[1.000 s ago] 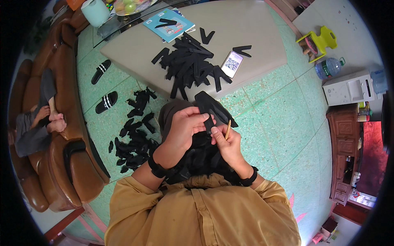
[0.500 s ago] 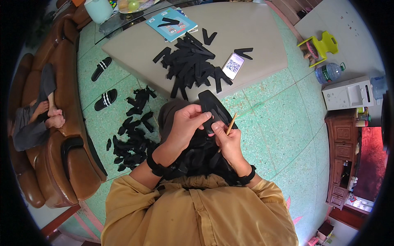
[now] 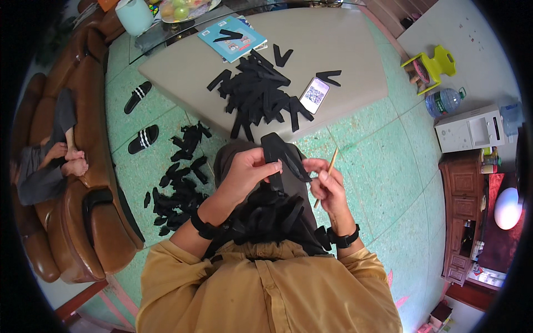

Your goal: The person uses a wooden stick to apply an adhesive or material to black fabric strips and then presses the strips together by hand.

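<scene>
My left hand (image 3: 248, 171) pinches a black folded fabric strip (image 3: 272, 158) over my lap. The strip bends at the top, and its second leg slants down to the right. My right hand (image 3: 331, 191) holds a thin wooden stick (image 3: 333, 161) upright between its fingers. Its fingertips are close to the strip's right leg; whether they touch it I cannot tell. More black strips (image 3: 266, 219) are heaped on my lap below. On the beige table ahead lies a pile of similar V-shaped black strips (image 3: 258, 89).
A lit phone (image 3: 315, 95) and a blue booklet (image 3: 230, 36) lie on the table. Black pieces (image 3: 180, 191) are scattered on the green floor at left, near two slippers (image 3: 143, 139). Someone's bare feet (image 3: 74, 161) rest on the brown sofa (image 3: 89, 144). A water dispenser (image 3: 471, 130) stands at right.
My right hand has moved right and slightly down, away from my left hand, with the stick now more upright. The strip in my left hand has shifted slightly left and hangs more open.
</scene>
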The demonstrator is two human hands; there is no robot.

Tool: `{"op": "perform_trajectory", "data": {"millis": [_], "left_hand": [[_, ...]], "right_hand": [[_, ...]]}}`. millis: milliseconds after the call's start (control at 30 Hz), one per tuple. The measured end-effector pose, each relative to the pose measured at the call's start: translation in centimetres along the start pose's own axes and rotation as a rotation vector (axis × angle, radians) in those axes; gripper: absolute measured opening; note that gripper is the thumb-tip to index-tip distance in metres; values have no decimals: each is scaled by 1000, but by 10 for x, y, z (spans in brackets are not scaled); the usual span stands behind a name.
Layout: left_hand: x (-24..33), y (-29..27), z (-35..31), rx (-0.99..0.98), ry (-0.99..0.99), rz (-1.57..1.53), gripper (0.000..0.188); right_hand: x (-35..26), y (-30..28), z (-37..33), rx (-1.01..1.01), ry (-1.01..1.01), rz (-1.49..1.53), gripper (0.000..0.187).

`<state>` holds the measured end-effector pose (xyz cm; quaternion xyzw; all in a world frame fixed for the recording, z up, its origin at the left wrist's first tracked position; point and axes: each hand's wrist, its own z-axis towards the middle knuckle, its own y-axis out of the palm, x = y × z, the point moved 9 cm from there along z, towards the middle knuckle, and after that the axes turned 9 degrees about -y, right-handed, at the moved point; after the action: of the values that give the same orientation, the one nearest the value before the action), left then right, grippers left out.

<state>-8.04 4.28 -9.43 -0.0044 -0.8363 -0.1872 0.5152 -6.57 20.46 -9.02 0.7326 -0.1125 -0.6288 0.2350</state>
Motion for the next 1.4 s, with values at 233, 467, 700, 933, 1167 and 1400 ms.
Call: {"op": "perform_trajectory", "data": {"millis": [233, 467, 700, 933, 1167, 1400], "left_hand": [[-14, 1, 1, -52, -69, 143, 11], [-12, 13, -6, -95, -45, 26, 11], [2, 21, -13, -94, 55, 0, 8], [-15, -3, -5, -51, 13, 44, 11], [-36, -6, -1, -159, -138, 160, 13], [-25, 4, -9, -160, -157, 18, 11]], "right_hand": [[8, 13, 6, -84, 50, -430, 8], [27, 29, 1, -219, 324, -197, 8], [45, 31, 5, -198, 442, -24, 5], [74, 24, -25, -268, 697, 56, 9], [52, 21, -3, -208, 407, -16, 5], [41, 23, 1, -80, 182, -80, 4]]}}
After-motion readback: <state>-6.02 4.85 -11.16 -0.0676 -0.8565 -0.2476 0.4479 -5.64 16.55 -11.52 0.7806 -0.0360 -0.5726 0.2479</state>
